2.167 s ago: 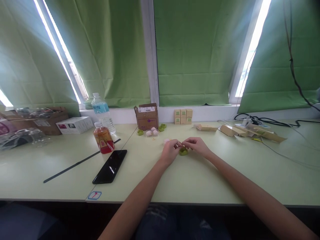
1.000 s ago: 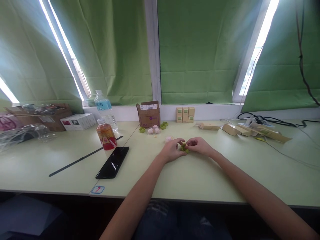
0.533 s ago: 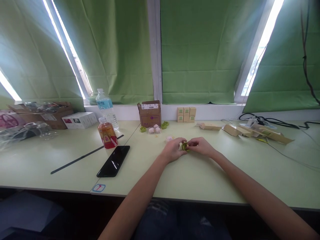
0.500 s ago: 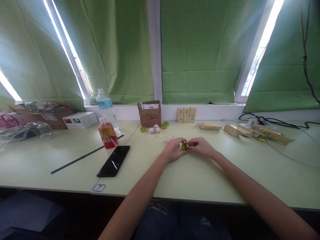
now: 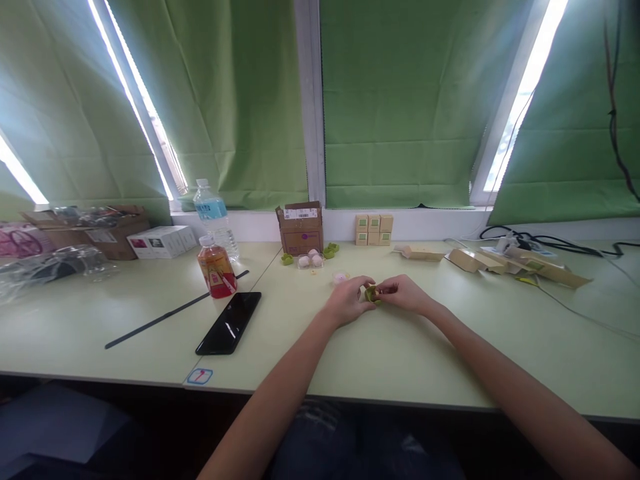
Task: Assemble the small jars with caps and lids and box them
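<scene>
A small green cup-shaped piece (image 5: 371,294) stands on the table between my hands. My left hand (image 5: 349,299) curls round its left side, thumb in front and fingers behind. From the right, my right hand (image 5: 401,293) pinches at its rim or inside; whether something tiny is in those fingertips is hidden. Just behind my left hand lies a pink round piece in a clear tray (image 5: 341,277). Farther back, several pale pink balls (image 5: 313,259) sit in another clear tray, with green pieces (image 5: 331,251) beside them.
A brown carton (image 5: 301,230) and stacked small kraft boxes (image 5: 374,230) stand at the back. To the left are a red drink bottle (image 5: 217,268), a water bottle (image 5: 214,217) and a black phone (image 5: 229,323). Opened cardboard (image 5: 525,265) and cables lie right.
Both hands stay almost in place around the green piece, which looks slightly more tilted. The whole view has shifted a little.
</scene>
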The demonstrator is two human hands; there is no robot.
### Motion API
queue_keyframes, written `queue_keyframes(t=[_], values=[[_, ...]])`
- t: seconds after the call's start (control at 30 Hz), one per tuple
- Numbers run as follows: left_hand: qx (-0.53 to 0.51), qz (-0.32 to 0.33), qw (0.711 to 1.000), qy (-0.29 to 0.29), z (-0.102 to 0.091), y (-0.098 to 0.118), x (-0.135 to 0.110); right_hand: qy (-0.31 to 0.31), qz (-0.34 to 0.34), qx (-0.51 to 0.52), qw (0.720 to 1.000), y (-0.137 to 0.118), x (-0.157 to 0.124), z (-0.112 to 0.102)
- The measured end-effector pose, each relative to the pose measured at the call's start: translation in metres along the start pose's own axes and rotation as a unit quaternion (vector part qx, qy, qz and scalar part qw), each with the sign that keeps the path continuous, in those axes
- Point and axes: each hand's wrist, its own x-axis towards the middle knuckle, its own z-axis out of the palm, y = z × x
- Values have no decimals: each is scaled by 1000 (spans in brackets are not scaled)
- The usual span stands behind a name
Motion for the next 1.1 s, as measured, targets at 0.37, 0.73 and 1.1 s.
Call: queue_keyframes(t=[0.37, 0.73, 1.1], values=[[-13, 5, 1000, -2, 2, 0, 0, -8, 10, -19, 1000, -6, -2, -4], [-72, 23, 997, -2, 8, -6, 1, -11, 16, 4, 1000, -5, -1, -1], [-80, 17, 997, 0, 6, -4, 2, 30, 0, -86, 996, -7, 1, 4]])
